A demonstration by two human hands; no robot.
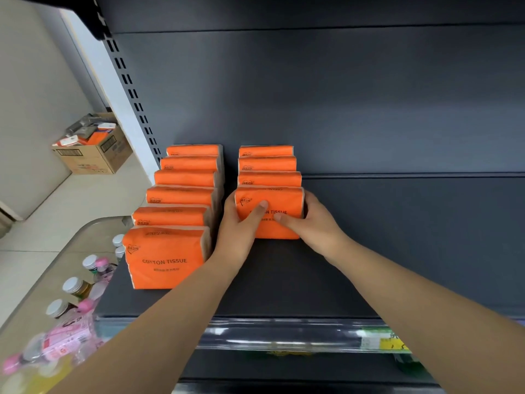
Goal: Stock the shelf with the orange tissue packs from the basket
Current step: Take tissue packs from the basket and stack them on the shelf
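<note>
Two rows of orange tissue packs stand upright on the dark shelf (397, 251). The left row (181, 194) holds several packs, its front one (166, 260) reading "COTTON TISSUE". The right row (268, 166) is shorter. Its front pack (284, 200) is gripped from both sides: my left hand (241, 226) holds the left edge with the thumb on the face, and my right hand (311, 223) holds the right edge. The basket is out of view.
A lower shelf at the left carries bottles with silver and pink caps (76, 288). A cardboard box (93, 149) of mixed goods sits on the floor at the far left. A clear price rail (284, 334) with a yellow-green label (383, 339) runs along the shelf's front edge.
</note>
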